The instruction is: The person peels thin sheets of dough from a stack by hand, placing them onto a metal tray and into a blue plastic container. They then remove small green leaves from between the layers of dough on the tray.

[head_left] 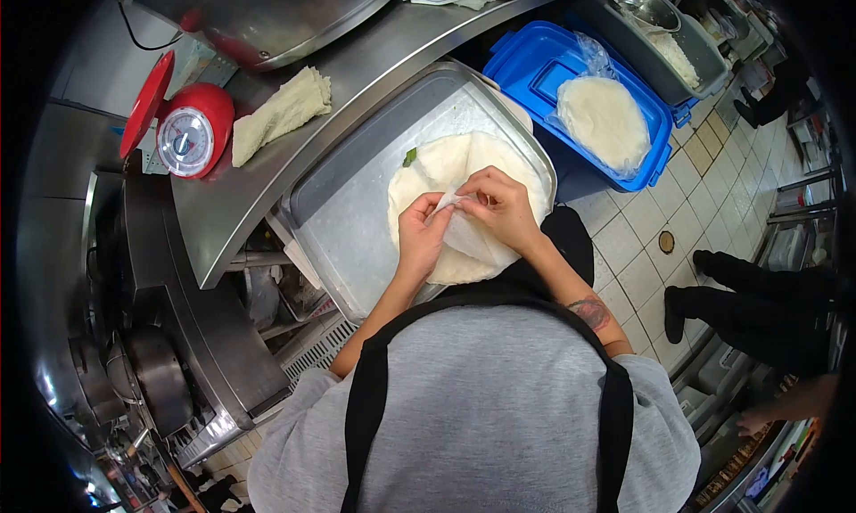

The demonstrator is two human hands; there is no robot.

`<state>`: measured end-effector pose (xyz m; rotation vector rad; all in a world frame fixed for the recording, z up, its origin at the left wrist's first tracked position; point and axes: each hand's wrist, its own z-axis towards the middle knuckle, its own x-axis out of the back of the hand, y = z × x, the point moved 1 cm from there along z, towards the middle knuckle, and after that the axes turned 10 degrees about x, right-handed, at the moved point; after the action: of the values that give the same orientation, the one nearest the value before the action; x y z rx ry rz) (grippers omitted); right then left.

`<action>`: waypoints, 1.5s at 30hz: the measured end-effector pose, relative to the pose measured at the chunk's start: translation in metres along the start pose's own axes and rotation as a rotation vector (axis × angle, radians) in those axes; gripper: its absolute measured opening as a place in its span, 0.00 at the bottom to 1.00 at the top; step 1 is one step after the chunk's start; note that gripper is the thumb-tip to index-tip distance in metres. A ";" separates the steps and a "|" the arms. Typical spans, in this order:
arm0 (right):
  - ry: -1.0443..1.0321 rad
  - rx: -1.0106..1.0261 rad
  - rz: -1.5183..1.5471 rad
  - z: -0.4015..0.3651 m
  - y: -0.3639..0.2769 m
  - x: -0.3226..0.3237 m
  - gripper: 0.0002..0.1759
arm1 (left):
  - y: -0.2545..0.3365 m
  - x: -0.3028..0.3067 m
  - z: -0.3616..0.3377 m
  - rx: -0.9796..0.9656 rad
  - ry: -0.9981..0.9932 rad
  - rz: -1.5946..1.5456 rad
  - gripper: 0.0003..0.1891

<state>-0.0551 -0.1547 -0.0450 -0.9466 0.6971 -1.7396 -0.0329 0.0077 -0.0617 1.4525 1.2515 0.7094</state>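
A metal tray (334, 179) holds a pile of thin, pale, round dough sheets (415, 188). Over the pile, my left hand (421, 232) pinches the edge of a thin whitish dough sheet (468, 237) between thumb and fingers. My right hand (499, 208) grips the same sheet close by, fingertips pressed together. Between the two hands the edge looks folded or partly lifted. A small green leaf (409, 157) lies at the pile's upper left edge.
Right of the tray, a blue lid (535, 54) carries more round sheets (604, 116) in clear plastic. Beyond it stands a grey bin (704, 58) of white material. A red scale (201, 125) and folded cloth (283, 114) sit on the steel counter (357, 94). Other people's legs (749, 308) show at right.
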 end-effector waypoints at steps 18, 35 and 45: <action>0.209 -0.133 -0.175 -0.004 0.014 -0.003 0.04 | -0.002 0.005 -0.002 -0.089 0.184 0.235 0.06; 0.167 -0.340 0.322 -0.019 -0.002 -0.008 0.08 | -0.001 -0.011 -0.006 0.147 -0.018 -0.257 0.10; 0.085 -0.165 0.132 -0.015 -0.018 -0.007 0.14 | 0.012 -0.007 -0.015 -0.058 -0.059 -0.024 0.07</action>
<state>-0.0749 -0.1413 -0.0408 -0.9199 0.9496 -1.6325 -0.0449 0.0067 -0.0447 1.3990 1.1920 0.6768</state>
